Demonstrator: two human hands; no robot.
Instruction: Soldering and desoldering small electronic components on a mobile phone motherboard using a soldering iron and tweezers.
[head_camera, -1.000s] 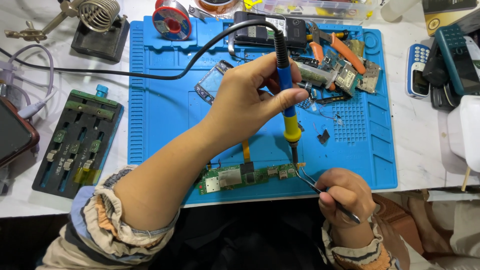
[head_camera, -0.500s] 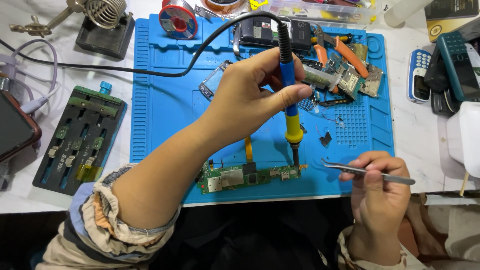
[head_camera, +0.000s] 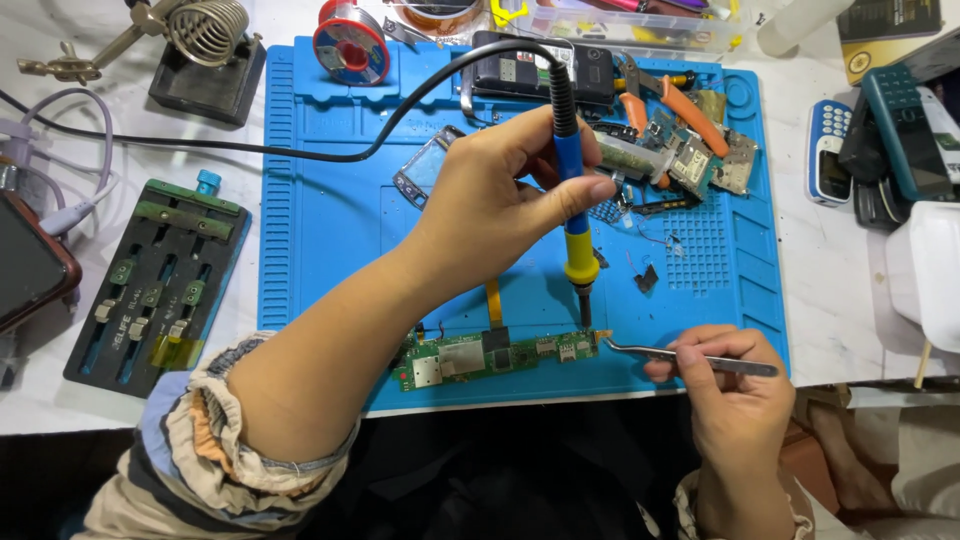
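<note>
Head view looks down on a left hand (head_camera: 500, 200) whose fingers (head_camera: 580, 192) are closed around the blue grip of a soldering iron (head_camera: 570, 190), held nearly upright with its tip touching down at the right end of a green circuit board (head_camera: 490, 358). That board lies on a blue silicone repair mat (head_camera: 330, 230), directly below these fingers and near the mat's front edge. Just right of the tip, the right hand (head_camera: 725, 385) pinches metal tweezers (head_camera: 690, 358), fingers closed on them, their points meeting the board's right end. Beyond the left fingers lie orange-handled pliers (head_camera: 680, 105) and loose boards; a solder spool (head_camera: 350, 50) sits farther back, and a board holder jig (head_camera: 160, 280) rests on the desk (head_camera: 830, 300) well to their left.
</note>
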